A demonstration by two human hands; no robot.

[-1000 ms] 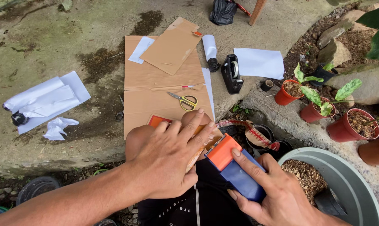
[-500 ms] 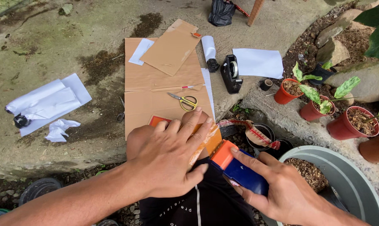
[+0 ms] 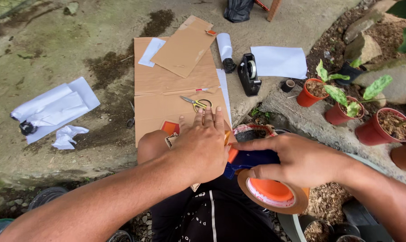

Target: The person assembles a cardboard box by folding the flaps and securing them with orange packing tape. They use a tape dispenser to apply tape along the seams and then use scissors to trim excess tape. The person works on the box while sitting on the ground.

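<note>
My left hand lies flat, fingers spread, pressing down on a small cardboard piece with orange on it that rests on my knee. My right hand grips a blue and orange tape dispenser with a roll of brown packing tape hanging below it. The dispenser's front end touches the object right beside my left palm. Most of the cardboard piece is hidden under my left hand.
Flat cardboard sheets lie on the concrete ahead, with yellow-handled scissors on them. A black desk tape dispenser, white paper sheets and rolled white paper lie around. Red plant pots stand on the right.
My right hand has turned the tape dispenser so the brown tape roll now faces me and hangs lower. My left hand stays pressed on the cardboard piece.
</note>
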